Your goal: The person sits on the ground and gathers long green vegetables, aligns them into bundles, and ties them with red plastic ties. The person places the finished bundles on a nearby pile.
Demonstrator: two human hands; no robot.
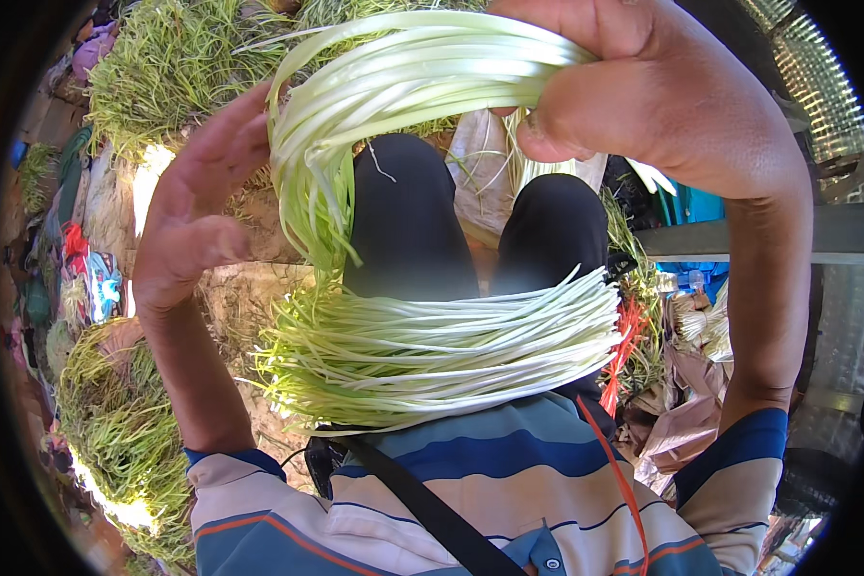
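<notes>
In my right hand (pixel 619 93) I grip one end of a bunch of long, pale green-white stalks (pixel 417 72), which look like blanched chives. The bunch arches leftward, and its greener leaf ends droop beside my knee. My left hand (pixel 201 180) is at that drooping end with thumb and fingers apart. Its fingertips pass behind the leaves, so I cannot tell whether they touch. Across my lap lies a larger pile of the same stalks (pixel 446 353), white ends to the right and yellow-green tips to the left.
Heaps of green leafy trimmings lie at the upper left (pixel 180 72) and lower left (pixel 115 403). Red plastic strings (pixel 623 353) hang by my right thigh. A grey bar (pixel 770 230) runs along the right, with more white stalks (pixel 702 324) below it.
</notes>
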